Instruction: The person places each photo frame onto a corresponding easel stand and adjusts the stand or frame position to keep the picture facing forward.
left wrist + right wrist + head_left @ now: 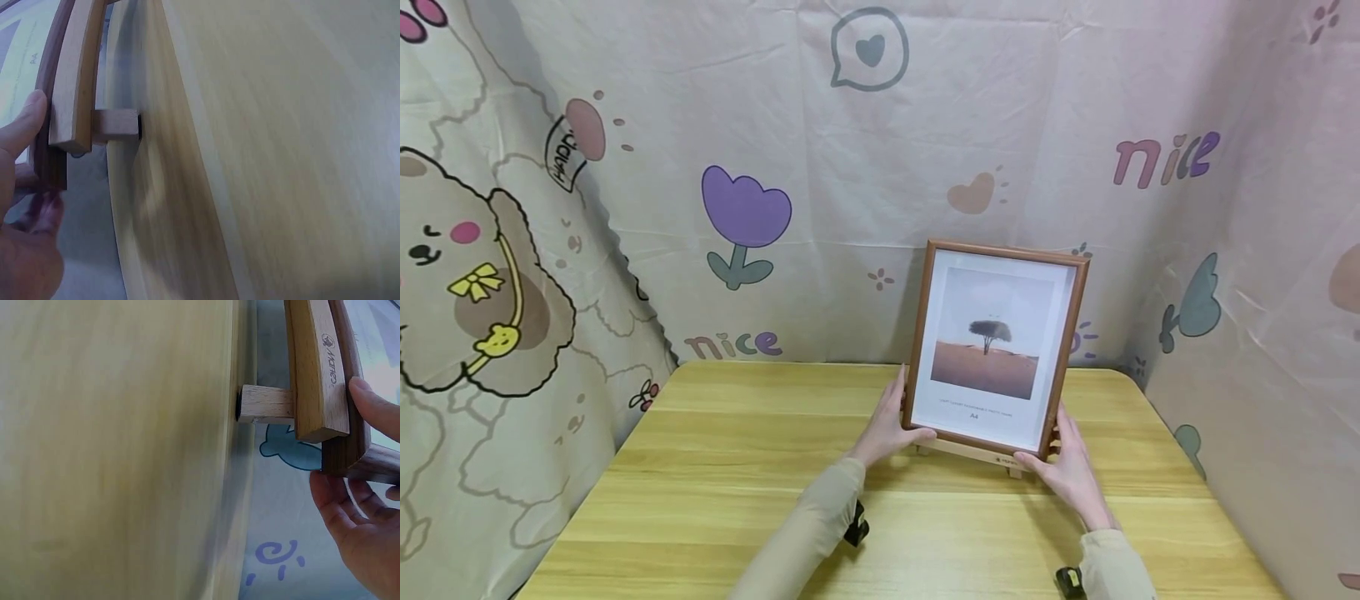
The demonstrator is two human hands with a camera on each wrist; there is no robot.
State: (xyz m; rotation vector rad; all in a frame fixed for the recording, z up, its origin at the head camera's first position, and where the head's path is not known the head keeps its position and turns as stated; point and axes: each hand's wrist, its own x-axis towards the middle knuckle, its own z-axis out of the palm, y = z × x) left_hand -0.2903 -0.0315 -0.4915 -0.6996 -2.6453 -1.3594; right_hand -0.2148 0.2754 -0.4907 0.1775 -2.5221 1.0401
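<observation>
A brown wooden picture frame (pixel 922 333) with a print of a lone tree leans back on a small wooden easel (pixel 970 452) on the table. My left hand (pixel 883 427) grips the frame's lower left corner, thumb on the front edge and fingers round the side. At the lower right corner, my right hand (pixel 1071 467) holds it the same way. In the left wrist view the easel's ledge (pixel 72 81) runs along the frame's bottom edge, with a short leg (pixel 117 124) on the table. The right wrist view shows lettering on the ledge (pixel 319 375).
The light wooden table (pixel 737 467) has its back edge close to a hanging cloth (pixel 865 150) printed with cartoon shapes. More of this cloth hangs at the left and right. A black wrist camera (pixel 856 527) sits under the left sleeve, another (pixel 1070 582) by the right.
</observation>
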